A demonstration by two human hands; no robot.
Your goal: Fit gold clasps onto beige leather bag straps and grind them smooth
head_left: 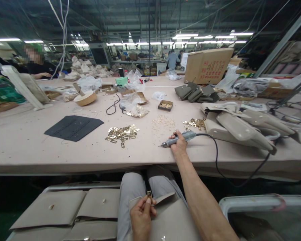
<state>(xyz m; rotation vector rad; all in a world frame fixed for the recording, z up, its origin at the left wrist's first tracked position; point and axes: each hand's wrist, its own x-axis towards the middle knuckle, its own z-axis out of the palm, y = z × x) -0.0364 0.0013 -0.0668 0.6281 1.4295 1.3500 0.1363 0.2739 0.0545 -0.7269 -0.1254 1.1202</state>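
My right hand is wrapped round a grey electric screwdriver, its tip pointing left just above the tabletop. Down at my lap, my left hand pinches a small gold rectangular metal plate at the edge of a taupe bag flap. The bag body rests across my thighs. Loose screws lie scattered beyond the screwdriver. To their left is a pile of gold metal plates, and to their right a second pile of gold pieces.
Taupe bags are stacked at right, the screwdriver's cord looping below them. A small box, a black sheet, a tape roll and a large carton stand on the table. More bag pieces lie low left. A person sits far left.
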